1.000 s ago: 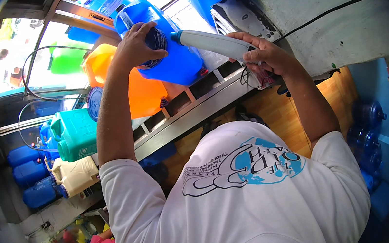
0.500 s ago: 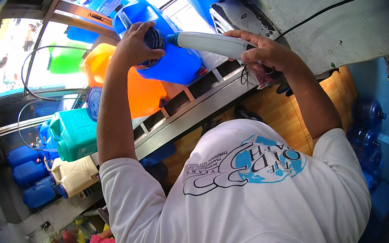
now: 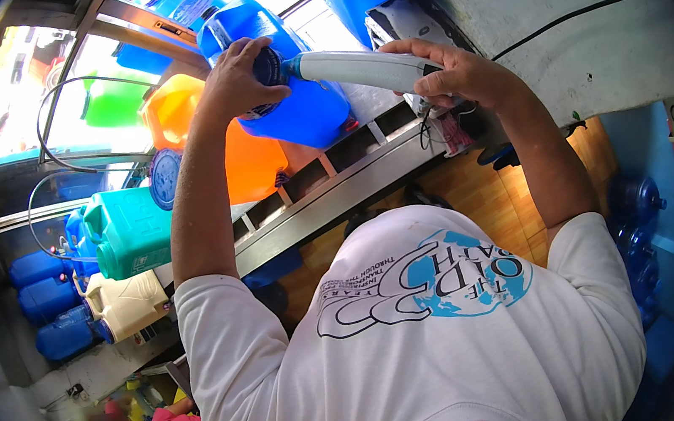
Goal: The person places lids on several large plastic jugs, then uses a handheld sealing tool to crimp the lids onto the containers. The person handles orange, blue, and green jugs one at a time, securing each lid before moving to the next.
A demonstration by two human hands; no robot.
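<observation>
The left grip (image 3: 240, 87), spread about as wide as the dark round cap (image 3: 269, 66), holds it between thumb and fingers, seemingly to steady it against the blue jug (image 3: 314, 115), whose body extends to the right of that grip on the bench (image 3: 326, 191), with an orange jug (image 3: 250, 166) just below. The right grip (image 3: 460, 79) is curled around the rear of a pale elongated tool (image 3: 361, 69), probably held there so its teal tip (image 3: 293, 67) points left at the cap's edge, though whether they touch I cannot tell.
</observation>
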